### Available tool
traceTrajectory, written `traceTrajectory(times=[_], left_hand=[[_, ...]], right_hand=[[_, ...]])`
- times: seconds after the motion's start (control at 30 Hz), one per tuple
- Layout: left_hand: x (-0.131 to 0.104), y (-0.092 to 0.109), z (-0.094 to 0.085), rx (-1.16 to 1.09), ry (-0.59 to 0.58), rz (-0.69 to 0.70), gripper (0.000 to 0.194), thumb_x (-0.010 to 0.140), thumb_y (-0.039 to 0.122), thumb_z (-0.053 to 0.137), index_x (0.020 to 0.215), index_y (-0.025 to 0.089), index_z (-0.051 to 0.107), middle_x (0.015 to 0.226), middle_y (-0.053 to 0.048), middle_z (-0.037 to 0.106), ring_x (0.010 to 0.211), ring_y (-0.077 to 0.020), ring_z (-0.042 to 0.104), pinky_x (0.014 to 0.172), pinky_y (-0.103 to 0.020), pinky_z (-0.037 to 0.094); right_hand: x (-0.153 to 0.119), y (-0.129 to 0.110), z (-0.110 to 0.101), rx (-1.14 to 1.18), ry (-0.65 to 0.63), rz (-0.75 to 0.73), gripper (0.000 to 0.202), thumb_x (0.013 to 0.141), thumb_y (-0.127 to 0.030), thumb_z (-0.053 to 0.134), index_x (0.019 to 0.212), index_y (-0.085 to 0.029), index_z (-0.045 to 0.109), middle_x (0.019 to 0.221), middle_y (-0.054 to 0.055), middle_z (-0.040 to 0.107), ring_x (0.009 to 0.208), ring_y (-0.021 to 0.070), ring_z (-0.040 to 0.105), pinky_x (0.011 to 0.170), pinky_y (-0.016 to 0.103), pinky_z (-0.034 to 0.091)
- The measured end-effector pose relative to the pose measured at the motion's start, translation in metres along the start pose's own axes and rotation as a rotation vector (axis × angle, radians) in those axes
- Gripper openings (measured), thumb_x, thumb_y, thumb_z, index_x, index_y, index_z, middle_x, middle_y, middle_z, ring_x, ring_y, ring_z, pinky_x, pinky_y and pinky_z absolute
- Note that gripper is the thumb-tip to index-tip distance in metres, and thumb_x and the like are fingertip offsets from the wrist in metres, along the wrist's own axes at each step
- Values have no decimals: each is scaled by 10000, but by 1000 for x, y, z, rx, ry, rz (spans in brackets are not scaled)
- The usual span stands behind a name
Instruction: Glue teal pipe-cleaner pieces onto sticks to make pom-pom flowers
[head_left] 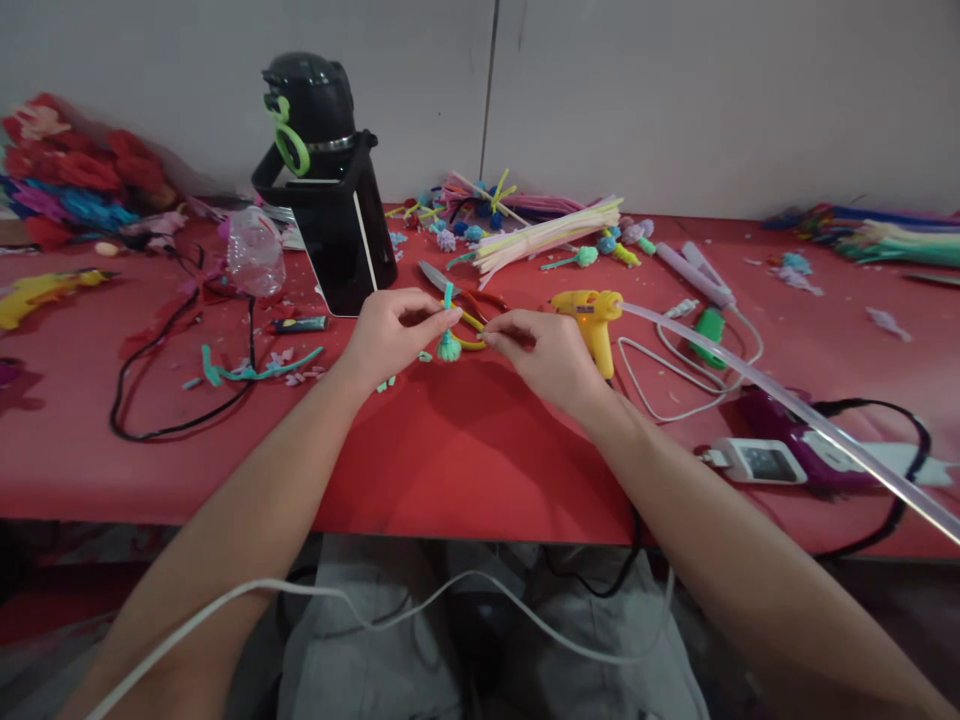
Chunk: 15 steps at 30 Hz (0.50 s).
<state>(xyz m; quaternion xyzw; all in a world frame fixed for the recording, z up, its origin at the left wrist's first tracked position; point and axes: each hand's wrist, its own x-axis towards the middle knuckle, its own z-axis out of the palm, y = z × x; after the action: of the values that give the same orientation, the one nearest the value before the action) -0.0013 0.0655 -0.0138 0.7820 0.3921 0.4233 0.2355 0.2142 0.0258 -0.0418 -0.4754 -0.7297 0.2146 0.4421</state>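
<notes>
Red table (465, 470), pale wall (637, 100) behind. Left hand (394, 335) pinched closed on green tassel-like piece (448, 348), mid-table. Right hand (551, 360) just right, fingertips together; I cannot tell whether anything gripped. Yellow glue gun (598, 330) near right hand.

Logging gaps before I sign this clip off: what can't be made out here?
All in the head view:
Right hand: whether its fingertips pinch anything is too small to tell.
Pliers: partly covered by the left hand and the green tuft it holds.
White device: screen too small and blurred to read.
Clear stick: lower end cut off by the right edge.
</notes>
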Motion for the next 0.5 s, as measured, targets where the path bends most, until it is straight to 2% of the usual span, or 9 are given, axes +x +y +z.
traceTrajectory(times=[0.17,0.5], left_hand=[[-1,0,1,0,-9,-12,333,852,430,733,661,161,690,615,-7,628,580,-121,527,565,-253,397],[0,5,3,-1,-46,-41,468,802,568,760,603,158,655,517,14,514,504,-97,400,477,-239,309]], right_hand=[[1,1,3,-41,-27,0,90,902,-234,642,848,-192,700,808,52,746,697,182,629,696,333,490],[-2,-9,9,29,4,-91,65,827,-187,626,857,-202,681,842,38,735,734,171,638,701,312,508]])
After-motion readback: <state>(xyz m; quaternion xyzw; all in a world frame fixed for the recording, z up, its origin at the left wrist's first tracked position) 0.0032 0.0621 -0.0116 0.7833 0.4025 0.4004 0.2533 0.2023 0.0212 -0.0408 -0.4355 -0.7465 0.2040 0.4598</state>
